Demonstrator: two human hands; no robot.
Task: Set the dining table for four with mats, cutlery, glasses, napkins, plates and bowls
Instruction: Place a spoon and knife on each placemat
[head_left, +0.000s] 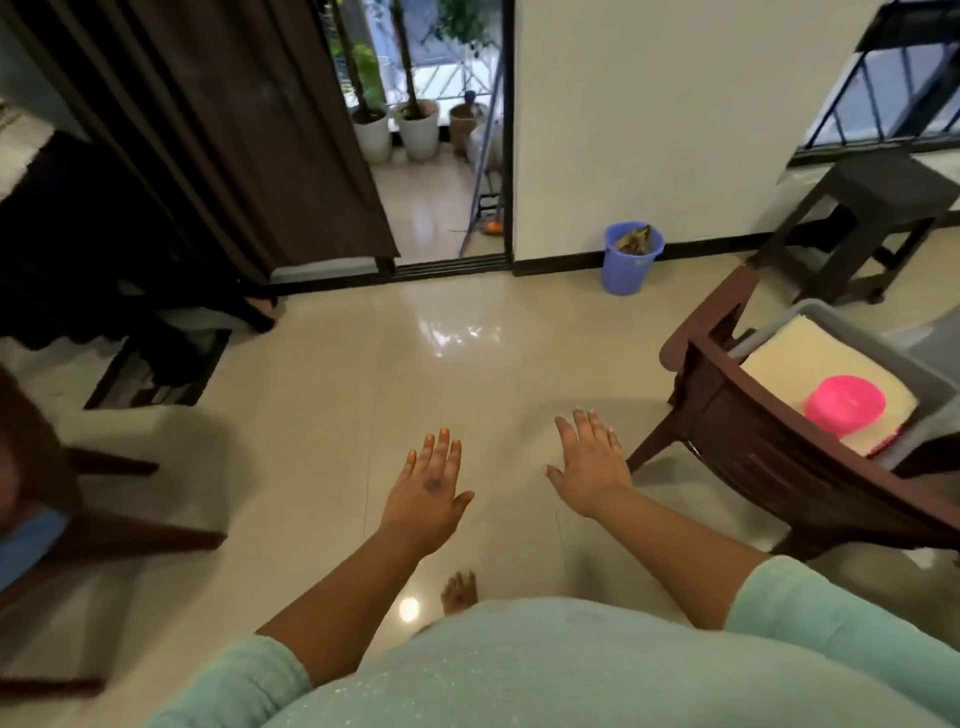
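Clothing: pale green top (519, 670) fills the bottom edge, with both bare forearms reaching forward out of its sleeves.
Left hand (428, 493): palm down, fingers straight and spread a little, holding nothing, over the glossy floor (363, 364).
Right hand (589, 462): palm down, fingers straight and close together, holding nothing, level with the left hand and apart from it.
Foot (460, 592): bare, on the floor below and between the two hands.
Chair (769, 447): dark wood, just right of the right hand, not touched by it.
Grey bin (930, 384): sits on the chair seat; inside lies a cream mat (810, 364) with a pink bowl (844, 405) upside down on top of it.
Blue bucket (631, 260): far ahead of the right hand, against the white wall; brownish scraps inside, too small to identify.
Plant pots (395, 130): white, far ahead of the left hand, beyond the open sliding door.
Curtain (234, 130): dark brown, ahead and left of the left hand.
Stool (878, 208): dark, far ahead and right of the right hand.
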